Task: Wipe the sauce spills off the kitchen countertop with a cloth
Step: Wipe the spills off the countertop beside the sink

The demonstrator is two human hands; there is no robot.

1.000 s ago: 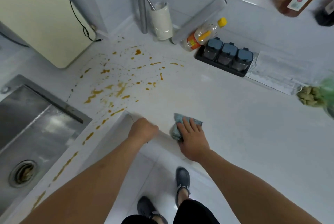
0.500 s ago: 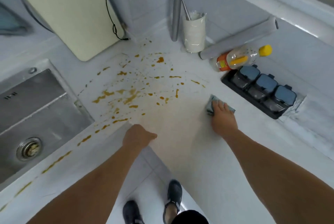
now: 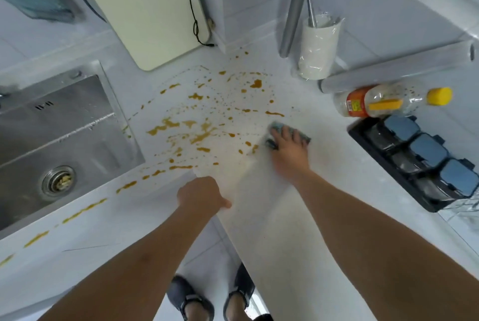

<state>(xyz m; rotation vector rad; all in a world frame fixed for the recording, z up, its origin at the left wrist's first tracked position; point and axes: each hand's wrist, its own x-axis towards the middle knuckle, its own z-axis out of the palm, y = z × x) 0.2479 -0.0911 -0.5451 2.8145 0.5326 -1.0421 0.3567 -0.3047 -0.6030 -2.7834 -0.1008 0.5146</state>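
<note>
One view only, from a wide-angle camera on the person's head, looking steeply down and forward over the inner corner of the white table (image 3: 298, 217). Both forearms reach in from the bottom edge, so it sits close. The sink (image 3: 59, 139) fills the left side, the wall corner with its upright pipe (image 3: 293, 9) is at the top, and the person's feet (image 3: 212, 297) on the floor show at the bottom. Straight lines bend toward the edges.
</note>
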